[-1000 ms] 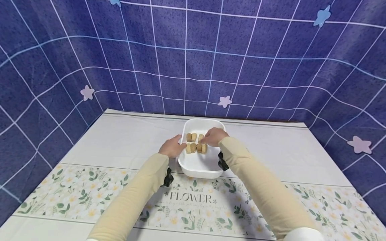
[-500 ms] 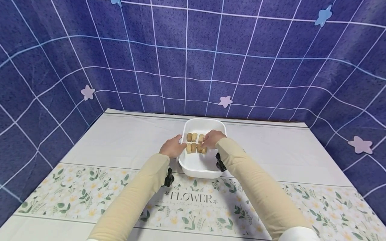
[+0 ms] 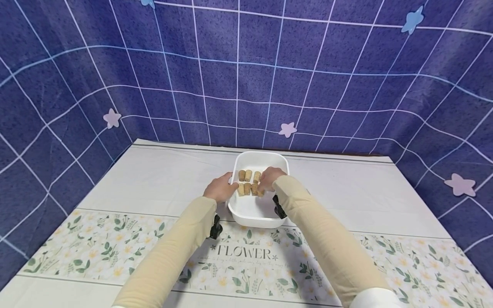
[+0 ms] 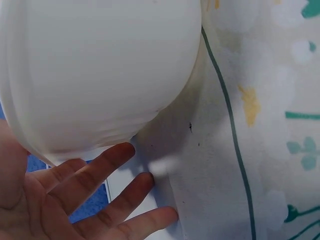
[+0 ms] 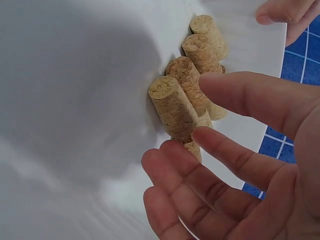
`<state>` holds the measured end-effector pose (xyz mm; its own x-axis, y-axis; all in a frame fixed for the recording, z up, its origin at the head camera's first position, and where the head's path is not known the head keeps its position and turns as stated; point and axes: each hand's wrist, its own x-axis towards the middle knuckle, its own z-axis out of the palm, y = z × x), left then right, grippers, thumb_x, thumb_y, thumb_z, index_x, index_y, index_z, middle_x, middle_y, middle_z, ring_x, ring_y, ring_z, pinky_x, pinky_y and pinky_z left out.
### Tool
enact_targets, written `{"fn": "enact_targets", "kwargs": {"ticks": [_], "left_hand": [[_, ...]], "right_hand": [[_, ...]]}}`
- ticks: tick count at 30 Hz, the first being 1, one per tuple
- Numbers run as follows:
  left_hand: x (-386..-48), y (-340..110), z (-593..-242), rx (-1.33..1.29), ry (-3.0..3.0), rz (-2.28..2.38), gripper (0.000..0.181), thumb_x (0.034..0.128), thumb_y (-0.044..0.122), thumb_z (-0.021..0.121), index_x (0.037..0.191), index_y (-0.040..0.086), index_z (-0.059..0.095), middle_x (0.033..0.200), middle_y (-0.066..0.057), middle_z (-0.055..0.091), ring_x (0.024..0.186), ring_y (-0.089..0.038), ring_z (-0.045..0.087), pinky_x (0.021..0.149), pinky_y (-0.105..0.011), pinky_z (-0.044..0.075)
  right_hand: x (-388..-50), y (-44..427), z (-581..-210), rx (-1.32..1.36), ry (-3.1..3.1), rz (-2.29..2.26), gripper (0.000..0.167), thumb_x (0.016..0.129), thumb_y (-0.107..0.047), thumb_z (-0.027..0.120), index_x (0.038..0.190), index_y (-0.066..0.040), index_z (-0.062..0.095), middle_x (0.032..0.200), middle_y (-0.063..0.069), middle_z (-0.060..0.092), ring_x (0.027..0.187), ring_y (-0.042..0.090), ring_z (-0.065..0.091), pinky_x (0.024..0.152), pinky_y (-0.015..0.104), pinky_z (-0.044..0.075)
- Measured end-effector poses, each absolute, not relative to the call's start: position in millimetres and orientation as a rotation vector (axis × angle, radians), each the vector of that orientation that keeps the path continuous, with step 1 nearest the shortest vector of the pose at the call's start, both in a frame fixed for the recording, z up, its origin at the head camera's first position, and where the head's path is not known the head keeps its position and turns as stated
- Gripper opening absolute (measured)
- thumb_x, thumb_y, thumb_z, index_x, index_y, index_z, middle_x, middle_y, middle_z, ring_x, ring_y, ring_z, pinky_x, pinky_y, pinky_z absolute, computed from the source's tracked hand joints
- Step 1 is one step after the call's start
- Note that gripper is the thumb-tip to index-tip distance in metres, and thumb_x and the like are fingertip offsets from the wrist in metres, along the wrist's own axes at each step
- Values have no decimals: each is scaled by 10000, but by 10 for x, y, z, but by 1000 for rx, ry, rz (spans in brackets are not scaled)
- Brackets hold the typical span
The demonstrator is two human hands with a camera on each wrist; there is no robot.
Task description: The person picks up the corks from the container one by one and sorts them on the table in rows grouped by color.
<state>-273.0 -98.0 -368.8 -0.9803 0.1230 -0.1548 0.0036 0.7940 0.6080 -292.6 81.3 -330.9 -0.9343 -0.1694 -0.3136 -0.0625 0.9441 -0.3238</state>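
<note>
Right hand (image 3: pixel 271 177) has moved to the nearer corks (image 3: pixel 247 189).
Its thumb and fingers stand apart at the end cork (image 5: pixel 172 107) (touch unclear); left hand (image 3: pixel 219 188) grips the white tray (image 3: pixel 255 209), corks inside.

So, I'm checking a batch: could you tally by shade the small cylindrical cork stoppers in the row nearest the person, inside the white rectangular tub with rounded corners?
Pale tan cylindrical cork stoppers: 2
Darker brown cylindrical cork stoppers: 2
Total in that row: 4
</note>
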Motion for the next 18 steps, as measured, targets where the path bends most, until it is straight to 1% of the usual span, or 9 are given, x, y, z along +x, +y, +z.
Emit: {"fn": "enact_targets", "kwargs": {"ticks": [5, 9, 12, 15, 18], "left_hand": [[-2721, -981, -3677, 106, 2797, 956, 538, 1057, 254, 462, 1553, 56, 394, 1391, -232, 587, 1175, -379, 621, 992, -502, 482], [-2726, -980, -3685, 112, 2798, 960, 540, 1056, 257, 464, 1552, 57, 395, 1396, -230, 584, 1174, -379, 620, 994, -503, 480], [-2729, -981, -3692, 114, 2797, 961, 540, 1055, 259, 463, 1553, 61, 396, 1394, -227, 586, 1177, -379, 620, 996, -506, 479], [-2725, -981, -3691, 105, 2792, 963, 541, 1054, 259, 458, 1554, 61, 394, 1399, -226, 583, 1184, -381, 617, 1003, -510, 475], [-2724, -980, -3691, 97, 2786, 968, 541, 1055, 258, 454, 1555, 63, 392, 1408, -223, 577, 1187, -378, 615, 1006, -509, 472]], "right_hand": [[-3000, 798, -3366, -145, 2757, -419, 220, 783, -157, 784, 985, -87, 732, 881, 3, 643, 827, 164, 554, 706, 276, 489], [-3058, 774, -3420, -130, 2761, -352, 124, 782, -152, 773, 858, -94, 694, 827, 11, 622, 783, 173, 556, 657, 273, 483], [-3091, 755, -3455, -117, 2769, -284, 159, 774, -174, 785, 775, -100, 645, 792, 20, 604, 750, 176, 555, 636, 276, 484], [-3124, 736, -3486, -79, 2769, -255, 214, 772, -210, 815, 783, -93, 636, 807, 29, 603, 761, 184, 559, 661, 284, 502], [-3151, 721, -3509, -34, 2767, -259, 249, 766, -232, 839, 835, -74, 660, 839, 43, 620, 783, 193, 572, 695, 295, 521]]}}
